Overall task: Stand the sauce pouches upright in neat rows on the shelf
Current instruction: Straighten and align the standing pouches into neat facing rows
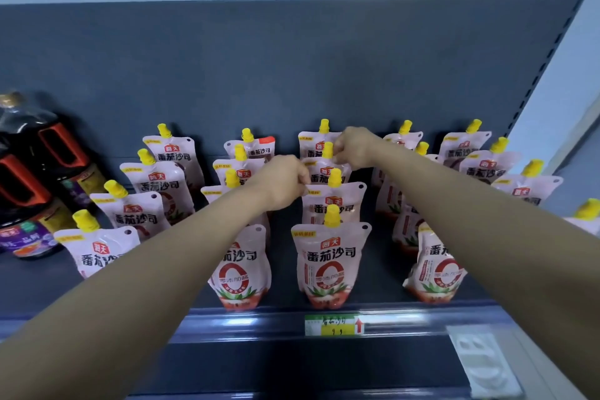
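Note:
Several white sauce pouches with yellow caps stand upright in rows on the dark shelf. In the middle row, the front pouch stands free. My left hand pinches the top left corner of the second pouch in that row. My right hand pinches the top of the third pouch, beside its yellow cap. My left forearm covers most of the front pouch of the row to the left. My right forearm crosses the row on the right.
Large dark sauce bottles with orange handles stand at the left end of the shelf. A price tag sits on the shelf's front rail. The grey back panel rises behind the pouches. More pouches fill the right end.

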`<state>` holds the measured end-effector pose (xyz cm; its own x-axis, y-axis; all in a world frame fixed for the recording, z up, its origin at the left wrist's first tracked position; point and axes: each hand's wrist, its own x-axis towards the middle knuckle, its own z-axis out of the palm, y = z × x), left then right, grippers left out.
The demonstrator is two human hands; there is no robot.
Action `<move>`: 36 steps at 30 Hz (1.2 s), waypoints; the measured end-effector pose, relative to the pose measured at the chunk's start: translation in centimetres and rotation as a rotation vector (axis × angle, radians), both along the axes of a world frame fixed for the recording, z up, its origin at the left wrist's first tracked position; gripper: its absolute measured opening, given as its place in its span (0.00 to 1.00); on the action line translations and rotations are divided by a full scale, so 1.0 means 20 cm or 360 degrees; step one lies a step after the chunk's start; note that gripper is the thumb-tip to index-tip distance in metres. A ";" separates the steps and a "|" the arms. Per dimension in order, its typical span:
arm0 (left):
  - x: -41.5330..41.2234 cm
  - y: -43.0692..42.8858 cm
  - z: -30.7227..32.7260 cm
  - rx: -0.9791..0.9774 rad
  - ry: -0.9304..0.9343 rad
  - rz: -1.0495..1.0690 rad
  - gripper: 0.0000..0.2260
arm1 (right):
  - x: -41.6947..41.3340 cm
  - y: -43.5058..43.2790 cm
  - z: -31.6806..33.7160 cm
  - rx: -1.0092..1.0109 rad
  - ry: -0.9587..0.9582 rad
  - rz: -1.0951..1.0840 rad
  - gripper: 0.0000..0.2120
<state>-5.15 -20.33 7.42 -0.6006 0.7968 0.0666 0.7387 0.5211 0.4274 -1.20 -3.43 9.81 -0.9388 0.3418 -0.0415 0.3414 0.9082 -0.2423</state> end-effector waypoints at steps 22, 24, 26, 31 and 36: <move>0.47 0.34 0.11 0.0130 -0.0167 -0.0695 0.15 | 0.77 0.28 0.18 0.0037 0.0053 -0.0508 0.17; 0.49 0.39 0.09 0.0067 -0.0194 -0.0679 0.17 | 0.81 0.32 0.18 0.0051 -0.0074 -0.0498 0.18; 0.51 0.43 0.07 -0.0016 -0.0214 -0.0679 0.18 | 0.84 0.35 0.17 0.0075 -0.0221 -0.0455 0.17; 0.57 0.53 -0.03 -0.0112 -0.0184 -0.0586 0.07 | 0.85 0.44 0.14 0.0094 -0.0332 -0.0289 0.17; 0.62 0.58 -0.09 -0.0031 -0.0327 -0.0397 0.08 | 0.82 0.55 0.07 0.0068 -0.0390 -0.0081 0.15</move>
<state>7.29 -8.71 5.61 -0.3859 0.9210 -0.0526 0.7439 0.3444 0.5727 15.13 7.49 11.26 -0.8840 0.3949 -0.2500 0.4310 0.8958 -0.1088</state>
